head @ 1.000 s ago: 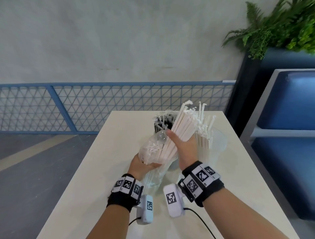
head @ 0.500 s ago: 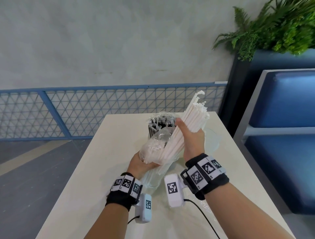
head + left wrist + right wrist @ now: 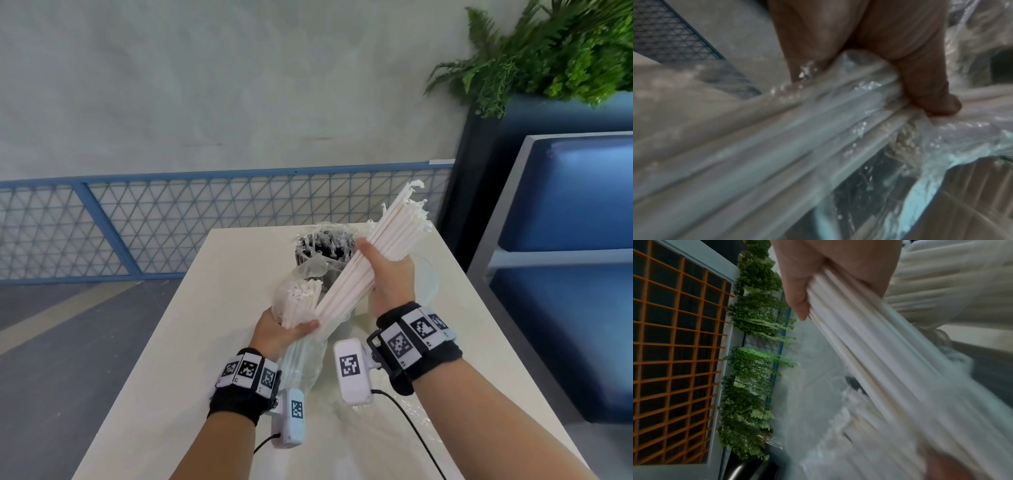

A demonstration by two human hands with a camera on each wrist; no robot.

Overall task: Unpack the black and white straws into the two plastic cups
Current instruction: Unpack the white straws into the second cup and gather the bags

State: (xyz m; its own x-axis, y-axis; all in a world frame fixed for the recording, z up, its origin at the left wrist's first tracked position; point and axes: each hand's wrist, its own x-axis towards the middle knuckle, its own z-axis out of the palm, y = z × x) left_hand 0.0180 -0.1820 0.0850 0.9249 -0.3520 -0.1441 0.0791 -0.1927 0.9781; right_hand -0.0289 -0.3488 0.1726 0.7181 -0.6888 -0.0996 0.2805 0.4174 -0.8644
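Observation:
My right hand (image 3: 387,274) grips a thick bundle of white straws (image 3: 380,250), slanted up to the right, its lower end still inside the clear plastic bag (image 3: 301,356). My left hand (image 3: 284,330) holds that bag with more white straws (image 3: 298,301) in it; the left wrist view shows my thumb (image 3: 929,97) pressed on the bag (image 3: 818,129). In the right wrist view my fingers (image 3: 797,293) curl round the white straws (image 3: 879,361). Behind stands a cup of black straws (image 3: 325,245). A clear cup (image 3: 428,284) shows right of my right hand, mostly hidden.
All this is over a cream table (image 3: 205,342). A blue mesh railing (image 3: 171,222) runs behind the table. A blue upholstered bench (image 3: 565,274) stands close on the right, with a planter of ferns (image 3: 565,51) above it. A cable (image 3: 414,421) trails from my right wrist.
My right hand has pulled the white straw bundle up and to the right, further out of the bag. The left hand has stayed low, holding the bag.

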